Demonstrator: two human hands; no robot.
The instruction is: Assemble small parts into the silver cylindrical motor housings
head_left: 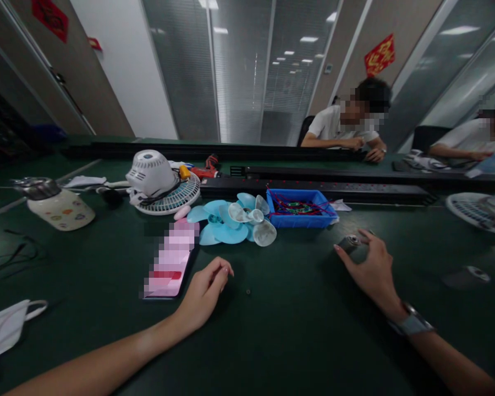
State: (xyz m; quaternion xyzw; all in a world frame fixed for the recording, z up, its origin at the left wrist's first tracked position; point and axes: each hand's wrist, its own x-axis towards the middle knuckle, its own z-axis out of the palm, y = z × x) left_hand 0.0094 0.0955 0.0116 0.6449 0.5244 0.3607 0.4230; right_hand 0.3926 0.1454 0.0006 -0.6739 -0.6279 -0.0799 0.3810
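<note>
My right hand has its thumb and forefinger at either side of a small silver metal cylinder, which looks like a motor. My left hand is closed over the table beside the phone, its fingers curled together; anything inside them is hidden. Just right of it lies a tiny dark round part. A second metal cylinder, blurred, lies to the right of my right hand. Beyond my left hand are blue fan blades and translucent fan blades.
A blue bin holds wires and circuit boards. Around it are a phone, white fan housing, red tool, flowered bottle, face mask and another fan. Two people sit across the table.
</note>
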